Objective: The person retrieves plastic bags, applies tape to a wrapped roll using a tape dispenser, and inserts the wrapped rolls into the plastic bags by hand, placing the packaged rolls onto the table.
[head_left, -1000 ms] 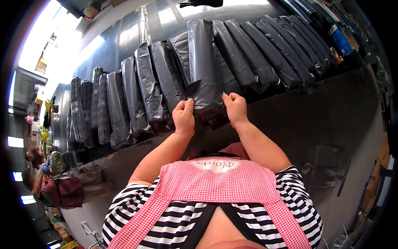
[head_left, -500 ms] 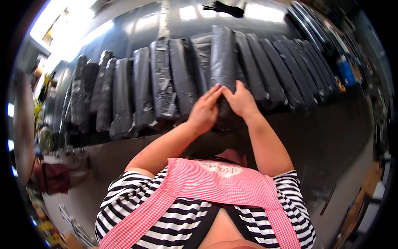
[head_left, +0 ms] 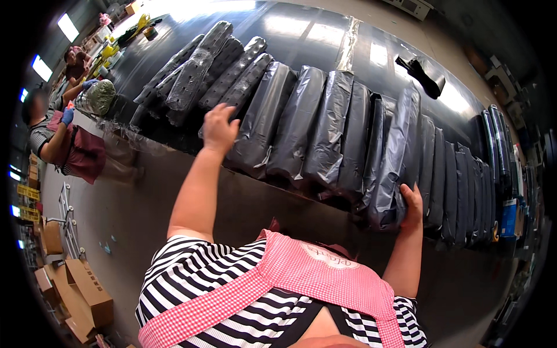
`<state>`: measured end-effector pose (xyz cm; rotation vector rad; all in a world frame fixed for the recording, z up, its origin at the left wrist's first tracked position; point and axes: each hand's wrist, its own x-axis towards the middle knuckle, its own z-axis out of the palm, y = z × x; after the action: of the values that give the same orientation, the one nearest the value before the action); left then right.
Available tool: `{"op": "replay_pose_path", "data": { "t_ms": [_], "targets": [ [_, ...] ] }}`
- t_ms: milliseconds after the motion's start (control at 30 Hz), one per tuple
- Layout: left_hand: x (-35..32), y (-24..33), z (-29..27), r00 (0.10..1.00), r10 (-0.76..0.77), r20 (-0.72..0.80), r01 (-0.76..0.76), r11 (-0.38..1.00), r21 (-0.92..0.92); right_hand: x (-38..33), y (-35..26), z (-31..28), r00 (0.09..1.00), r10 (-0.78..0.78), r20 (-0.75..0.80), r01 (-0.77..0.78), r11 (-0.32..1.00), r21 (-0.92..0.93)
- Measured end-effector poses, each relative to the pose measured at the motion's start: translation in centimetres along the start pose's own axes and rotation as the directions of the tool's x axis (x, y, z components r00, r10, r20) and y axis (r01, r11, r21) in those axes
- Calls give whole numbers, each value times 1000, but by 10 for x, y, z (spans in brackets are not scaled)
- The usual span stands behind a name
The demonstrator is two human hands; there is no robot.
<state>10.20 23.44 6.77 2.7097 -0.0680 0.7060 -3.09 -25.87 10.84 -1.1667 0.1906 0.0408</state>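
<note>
Long packages wrapped in dark plastic lie side by side in a row across the table. My left hand is over the left part of the row, fingers apart and holding nothing. It is beside a black roll with slot-like marks and close to a smooth wrapped package. On the right, my right hand grips the near end of a raised grey-black wrapped package. The thumb is against its side, and the other fingers are mostly hidden. This package sits higher than its neighbours.
Several more shiny rolls are heaped at the left end. A black piece of material lies farther back on the dark table. At the left, a person wearing blue gloves stands by a green wrapped bundle. Cardboard boxes are on the floor.
My hands were together on the tall package in the middle. The left hand has moved away leftward to the marked rolls; the right stays at the package's near end. The view has swung left.
</note>
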Motion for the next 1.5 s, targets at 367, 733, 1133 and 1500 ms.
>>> {"op": "replay_pose_path", "data": {
  "t_ms": [367, 733, 1133, 1500],
  "targets": [
    [36, -87, -6, 852, -258, 456, 481, 731, -484, 102, 85, 285, 942, 85, 325, -149, 973, 177],
    [-29, -53, -169, 914, -231, 334, 347, 14, -938, 168, 148, 399, 959, 257, 117, 72, 178, -981],
    [-80, 65, -90, 875, 88, 475, 472, 60, -880, 80, 65, 273, 918, -19, 397, -8, 998, 68],
    [-60, 279, 37, 617, 719, 320, 37, 380, -924, 24, 18, -31, 915, -169, 366, -191, 617, 763]
  ]
}}
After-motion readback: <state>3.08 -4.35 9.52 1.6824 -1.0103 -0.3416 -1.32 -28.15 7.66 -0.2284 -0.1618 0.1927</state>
